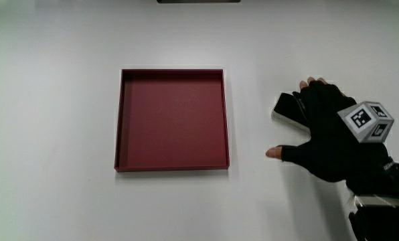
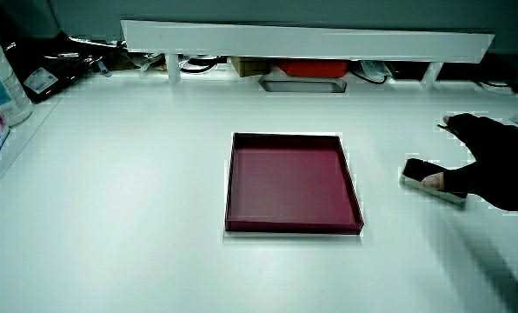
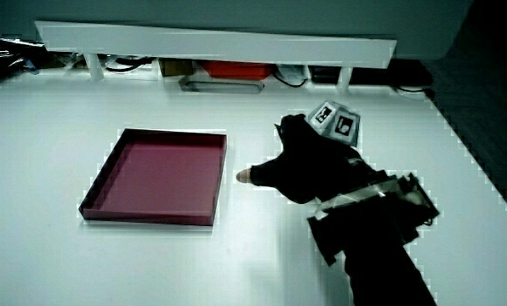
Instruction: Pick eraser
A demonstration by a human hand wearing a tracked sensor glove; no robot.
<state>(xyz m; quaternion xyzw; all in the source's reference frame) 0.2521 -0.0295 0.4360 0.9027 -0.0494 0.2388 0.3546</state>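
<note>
A white table [image 1: 52, 140] carries a shallow, square, dark red tray [image 1: 172, 119], its low walls standing up around a flat floor. Beside the tray, and well apart from it, lies a small black eraser [image 1: 285, 107] with a pale edge. The hand [image 1: 328, 137] is over the eraser: its fingers [image 1: 314, 94] stretch out across the eraser's top and seem to touch it, though contact is hard to judge. The thumb [image 1: 280, 153] is spread wide, nearer to the person than the eraser and clear of it. A patterned cube [image 1: 367, 122] sits on the hand's back.

Black eraser [image 1: 284, 106], dark red tray [image 1: 172, 165], white table [image 1: 52, 134].
</note>
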